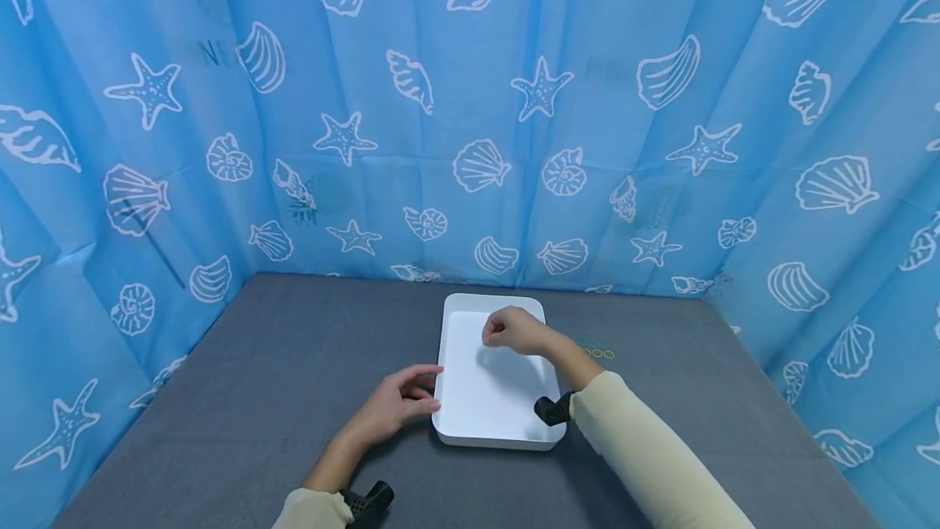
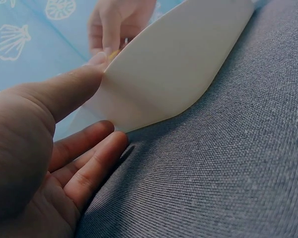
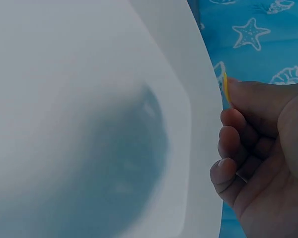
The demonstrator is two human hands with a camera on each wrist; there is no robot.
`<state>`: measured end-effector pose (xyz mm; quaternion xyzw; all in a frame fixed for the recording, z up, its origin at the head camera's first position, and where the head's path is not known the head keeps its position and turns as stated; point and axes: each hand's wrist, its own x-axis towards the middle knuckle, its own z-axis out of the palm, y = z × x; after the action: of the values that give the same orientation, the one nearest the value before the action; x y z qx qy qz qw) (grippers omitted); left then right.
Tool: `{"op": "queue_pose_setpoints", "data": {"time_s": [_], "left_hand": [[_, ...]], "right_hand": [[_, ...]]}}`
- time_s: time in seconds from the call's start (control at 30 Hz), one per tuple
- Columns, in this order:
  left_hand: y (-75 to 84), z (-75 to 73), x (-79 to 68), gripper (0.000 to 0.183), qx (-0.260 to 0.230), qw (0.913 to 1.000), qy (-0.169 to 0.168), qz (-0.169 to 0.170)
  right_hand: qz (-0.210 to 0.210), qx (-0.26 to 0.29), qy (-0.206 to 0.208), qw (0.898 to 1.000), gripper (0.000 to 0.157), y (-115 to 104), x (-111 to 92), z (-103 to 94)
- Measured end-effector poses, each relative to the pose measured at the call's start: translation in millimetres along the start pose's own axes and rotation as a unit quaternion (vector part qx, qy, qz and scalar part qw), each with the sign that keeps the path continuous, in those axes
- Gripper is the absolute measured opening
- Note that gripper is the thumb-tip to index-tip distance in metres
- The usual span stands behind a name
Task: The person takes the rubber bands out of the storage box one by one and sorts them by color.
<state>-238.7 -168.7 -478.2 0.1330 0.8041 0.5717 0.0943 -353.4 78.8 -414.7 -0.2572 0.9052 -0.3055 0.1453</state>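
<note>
A white rectangular tray (image 1: 499, 441) lies on the grey cloth. My left hand (image 1: 396, 400) is at its left side; in the left wrist view, the thumb touches the rim of the tray (image 2: 169, 74) and the fingertips (image 2: 120, 139) rest by its lower edge. Over the tray's far half, my right hand (image 1: 516, 329) is raised. Between thumb and forefinger the right hand (image 3: 268, 144) pinches a small, thin yellow band (image 3: 226, 89), seen nearly edge-on in the right wrist view. Its full shape cannot be made out.
Several small yellow rings (image 1: 598, 353) and thin green shapes lie on the grey cloth (image 1: 294, 349) right of the tray, beside my right forearm. A blue curtain (image 1: 455, 113) with white seashells and starfish surrounds the back and sides.
</note>
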Motion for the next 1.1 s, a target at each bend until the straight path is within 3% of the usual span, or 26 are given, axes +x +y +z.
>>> {"op": "queue_pose_setpoints", "data": {"time_s": [0.13,0.3,0.47,1.1], "left_hand": [[3.4,0.2,-1.6,0.050,-0.002,1.0000,-0.002,0.007],[-13.1,0.8,4.5,0.050,0.002,1.0000,0.004,0.005],[-21.4,-0.1,6.9,0.052,0.000,0.9998,0.000,0.020],[-20.8,-0.3,6.8,0.051,0.003,0.9998,0.006,0.018]], "right_hand": [[0.001,0.018,0.014,1.000,0.010,8,-9,-10.9],[0.012,0.032,0.034,0.999,0.010,22,-25,-21.8],[-0.004,0.034,0.051,0.998,0.010,37,-39,-28.4],[0.004,0.023,0.147,0.989,0.009,92,-78,-29.1]]}}
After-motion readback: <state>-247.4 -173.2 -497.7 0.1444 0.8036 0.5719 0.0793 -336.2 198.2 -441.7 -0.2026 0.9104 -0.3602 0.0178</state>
